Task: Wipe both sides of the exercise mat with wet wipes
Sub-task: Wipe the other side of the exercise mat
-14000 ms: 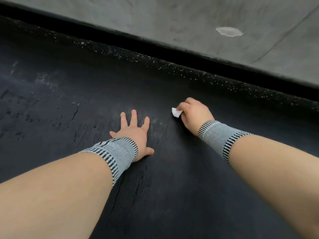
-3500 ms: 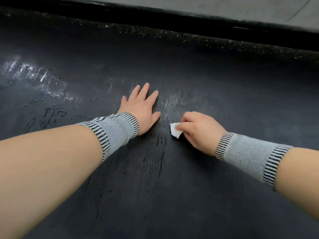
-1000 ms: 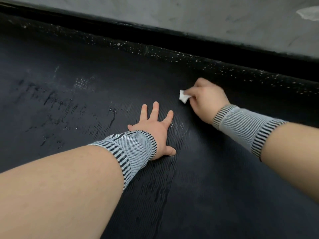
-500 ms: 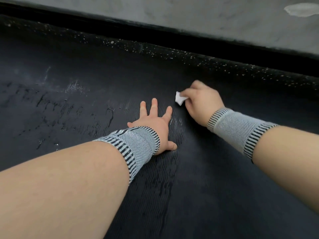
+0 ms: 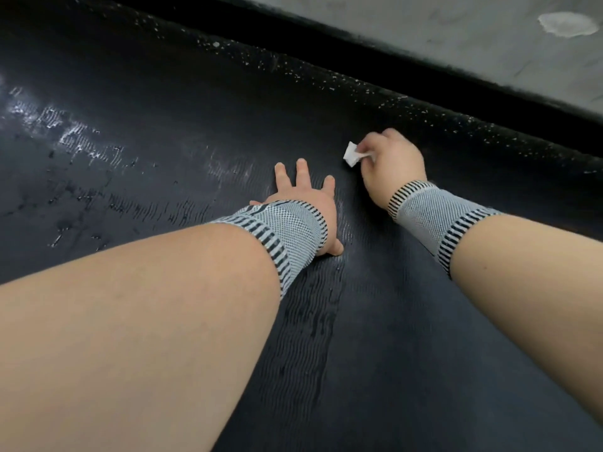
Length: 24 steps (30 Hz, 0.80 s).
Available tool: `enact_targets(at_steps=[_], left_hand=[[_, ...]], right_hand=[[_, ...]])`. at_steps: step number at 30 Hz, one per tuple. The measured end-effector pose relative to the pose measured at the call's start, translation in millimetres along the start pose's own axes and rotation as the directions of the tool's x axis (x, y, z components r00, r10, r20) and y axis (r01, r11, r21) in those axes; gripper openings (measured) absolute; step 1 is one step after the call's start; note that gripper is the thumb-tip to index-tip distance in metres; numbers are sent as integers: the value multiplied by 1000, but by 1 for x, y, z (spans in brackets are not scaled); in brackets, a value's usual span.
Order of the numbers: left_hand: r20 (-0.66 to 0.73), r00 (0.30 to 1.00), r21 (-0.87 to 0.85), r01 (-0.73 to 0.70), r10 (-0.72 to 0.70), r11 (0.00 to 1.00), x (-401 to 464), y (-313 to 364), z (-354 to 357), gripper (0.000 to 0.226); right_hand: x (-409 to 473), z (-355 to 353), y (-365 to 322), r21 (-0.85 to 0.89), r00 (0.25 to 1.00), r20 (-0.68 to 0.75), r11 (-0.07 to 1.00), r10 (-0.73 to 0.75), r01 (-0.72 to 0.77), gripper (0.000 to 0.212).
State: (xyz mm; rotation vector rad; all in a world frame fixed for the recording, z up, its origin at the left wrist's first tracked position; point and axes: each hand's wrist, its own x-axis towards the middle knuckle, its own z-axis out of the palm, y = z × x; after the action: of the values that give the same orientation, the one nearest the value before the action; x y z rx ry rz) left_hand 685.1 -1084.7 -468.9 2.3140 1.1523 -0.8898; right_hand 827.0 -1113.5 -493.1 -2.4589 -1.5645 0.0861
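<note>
The black exercise mat fills the view, its far edge running just beyond the hands, with grey floor past it. The left hand presses flat, fingers spread, on the mat. Just beside it, nearer the edge, the right hand pinches a small folded wet wipe against the mat; a pale patch marks the floor.

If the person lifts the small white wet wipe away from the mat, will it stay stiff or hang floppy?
Probably floppy: the small white wet wipe looks crumpled where the right hand pinches it. Likely very light, since few fingers hold it. It may cling slightly to the black ribbed exercise mat, which shows wet streaks.
</note>
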Motion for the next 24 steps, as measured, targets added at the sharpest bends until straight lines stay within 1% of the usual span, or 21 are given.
enact_targets(at_steps=[4, 7, 9, 12, 13, 14, 15, 17, 20, 21, 23, 24], left_hand=[[-41, 999, 10, -25, 26, 1000, 0, 0, 1, 119], [-53, 998, 81, -40, 44, 996, -3, -1, -3, 114], [-54, 996, 114, -60, 66, 992, -6, -5, -9, 111], [-48, 994, 177, -86, 96, 980, -10, -15, -14, 108], [-50, 994, 208, -88, 101, 974, -12, -17, -14, 109], [-51, 994, 233, -85, 100, 969, -13, -17, -13, 110], [-52, 994, 250, -78, 94, 965, -13, -16, -11, 112], [-57, 995, 263, -61, 79, 963, -15, -13, -9, 114], [-83, 993, 252, -63, 86, 966, -20, -13, -11, 111], [-96, 991, 245, -63, 89, 967, -21, -15, -10, 108], [-139, 987, 201, -49, 78, 978, -26, -19, -6, 100], [-173, 982, 168, -47, 77, 985, -29, -20, -4, 93]], right_hand=[[-74, -8, -8, 55, 970, 108, 975, -218, 213, 21], [-79, -14, -5, 57, 955, 153, 967, -253, 247, 20], [-55, -11, -5, 6, 972, 137, 982, -189, 190, 23], [-24, -6, -8, -44, 995, 94, 998, 39, -35, 27], [-25, -5, -10, -42, 994, 74, 996, 78, -75, 27], [-32, -5, -13, -39, 995, 61, 996, 81, -79, 27], [-43, -4, -16, -28, 996, 59, 998, 63, -62, 26], [-78, -3, -21, 6, 997, 80, 1000, -18, 17, 25], [-136, -8, -26, 114, 960, 142, 967, -242, 227, 17], [-147, -11, -26, 147, 943, 154, 951, -295, 274, 14], [-141, -14, -23, 128, 928, 172, 942, -330, 311, 15], [-129, -14, -23, 84, 938, 171, 953, -300, 290, 18]])
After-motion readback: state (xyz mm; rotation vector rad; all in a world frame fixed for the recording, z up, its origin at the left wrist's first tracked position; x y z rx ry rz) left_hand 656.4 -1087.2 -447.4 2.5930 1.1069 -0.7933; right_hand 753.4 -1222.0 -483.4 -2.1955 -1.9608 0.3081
